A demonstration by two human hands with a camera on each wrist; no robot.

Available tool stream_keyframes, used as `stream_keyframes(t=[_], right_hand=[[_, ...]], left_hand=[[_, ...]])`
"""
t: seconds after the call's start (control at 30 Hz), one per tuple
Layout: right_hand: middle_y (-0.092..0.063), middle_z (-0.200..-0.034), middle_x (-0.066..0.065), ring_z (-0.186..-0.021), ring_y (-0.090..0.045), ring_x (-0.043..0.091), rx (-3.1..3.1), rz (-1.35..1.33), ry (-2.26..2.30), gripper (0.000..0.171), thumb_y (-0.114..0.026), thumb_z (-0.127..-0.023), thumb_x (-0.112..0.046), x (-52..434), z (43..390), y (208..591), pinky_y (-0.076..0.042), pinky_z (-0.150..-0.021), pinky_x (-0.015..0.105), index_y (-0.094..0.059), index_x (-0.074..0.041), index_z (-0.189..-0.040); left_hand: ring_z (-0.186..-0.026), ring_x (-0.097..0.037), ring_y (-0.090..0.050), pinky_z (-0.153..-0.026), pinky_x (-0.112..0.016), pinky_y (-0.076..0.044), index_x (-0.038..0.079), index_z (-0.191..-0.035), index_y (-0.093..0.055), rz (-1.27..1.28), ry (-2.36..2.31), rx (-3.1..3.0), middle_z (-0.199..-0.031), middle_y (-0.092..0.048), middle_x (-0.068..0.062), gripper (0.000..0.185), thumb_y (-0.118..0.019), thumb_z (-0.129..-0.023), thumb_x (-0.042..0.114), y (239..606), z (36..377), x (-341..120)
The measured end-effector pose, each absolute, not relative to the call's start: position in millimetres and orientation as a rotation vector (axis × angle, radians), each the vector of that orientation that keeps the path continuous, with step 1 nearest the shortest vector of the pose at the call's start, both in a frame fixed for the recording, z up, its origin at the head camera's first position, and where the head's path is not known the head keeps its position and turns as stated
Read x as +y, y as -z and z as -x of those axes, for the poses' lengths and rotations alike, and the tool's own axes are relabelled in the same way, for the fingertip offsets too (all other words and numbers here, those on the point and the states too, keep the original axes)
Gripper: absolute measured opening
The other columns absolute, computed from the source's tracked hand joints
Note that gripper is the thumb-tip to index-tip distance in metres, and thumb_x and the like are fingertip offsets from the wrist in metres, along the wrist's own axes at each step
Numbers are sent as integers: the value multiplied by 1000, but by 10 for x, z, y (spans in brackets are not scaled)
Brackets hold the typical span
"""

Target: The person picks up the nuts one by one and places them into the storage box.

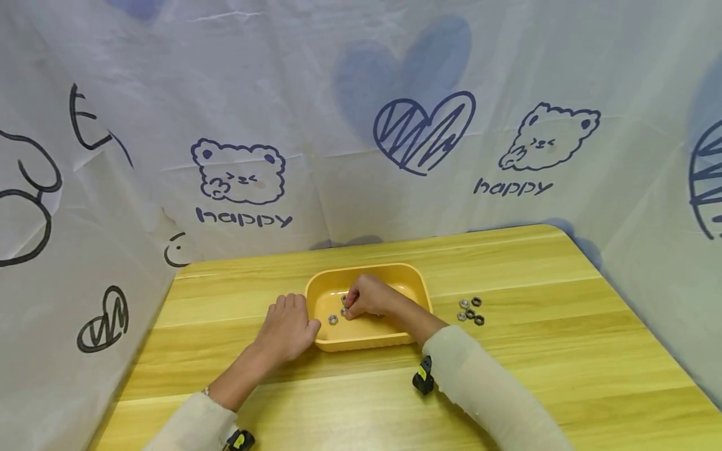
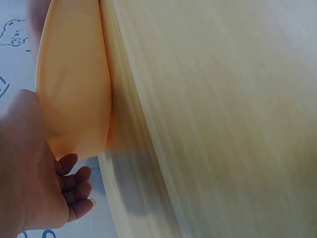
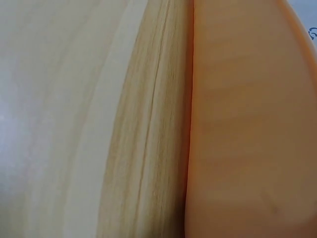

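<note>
A yellow plastic tray sits mid-table. My right hand reaches down into it, and its curled fingertips pinch a small metal nut at the tray's left side. Another nut lies loose on the tray floor just left of it. My left hand rests on the table against the tray's left wall, fingers relaxed and thumb touching the rim. The left wrist view has that hand beside the tray's outer wall. The right wrist view holds only the tray wall and the table, no hand.
Several dark and silver nuts lie in a cluster on the wooden table right of the tray. A white printed cloth walls in the back and both sides. A small black and yellow device hangs at my right wrist.
</note>
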State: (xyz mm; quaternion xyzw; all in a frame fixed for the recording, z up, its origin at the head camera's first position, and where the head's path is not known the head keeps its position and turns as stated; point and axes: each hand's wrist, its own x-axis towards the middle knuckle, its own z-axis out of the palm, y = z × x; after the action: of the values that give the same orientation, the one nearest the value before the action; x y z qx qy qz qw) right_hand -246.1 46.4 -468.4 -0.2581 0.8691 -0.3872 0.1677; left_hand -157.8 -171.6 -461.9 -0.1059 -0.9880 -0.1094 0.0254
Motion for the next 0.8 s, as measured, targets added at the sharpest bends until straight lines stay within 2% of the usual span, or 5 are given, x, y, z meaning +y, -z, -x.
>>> stream_keyframes(t=[0.17,0.5,0.63,0.8], right_hand=[[-77,-90,7,-70,-58,8,2492,741,1071,13,-86,-80,-6,491,2452,4658,-46,-62,19,-79,-3,-91],[-75,-92,8,-59,-54,11,2489,750,1001,14,-76,-89,-4,639,2413,4549,-46,-56,21,-78,0,-103],[-75,-95,10,-65,-58,11,2508,792,1005,16,-74,-91,-4,749,2399,4510,-49,-62,21,-77,1,-105],[-77,-100,10,-82,-66,10,2576,841,943,19,-75,-91,-7,867,2394,4484,-55,-75,24,-77,1,-108]], left_hand=[[-86,-29,-41,-76,-39,-33,1,-96,-51,322,326,-3053,-91,-47,-11,27,-51,-95,28,4616,1580,-1698],[-83,-27,-39,-74,-37,-30,2,-94,-50,321,335,-3051,-88,-45,-10,26,-51,-94,28,4622,1577,-1704],[-83,-27,-38,-74,-37,-30,1,-95,-50,323,341,-3050,-88,-45,-10,26,-50,-93,27,4619,1576,-1700],[-83,-28,-38,-75,-37,-30,1,-95,-50,317,343,-3056,-88,-45,-10,26,-49,-93,27,4627,1576,-1690]])
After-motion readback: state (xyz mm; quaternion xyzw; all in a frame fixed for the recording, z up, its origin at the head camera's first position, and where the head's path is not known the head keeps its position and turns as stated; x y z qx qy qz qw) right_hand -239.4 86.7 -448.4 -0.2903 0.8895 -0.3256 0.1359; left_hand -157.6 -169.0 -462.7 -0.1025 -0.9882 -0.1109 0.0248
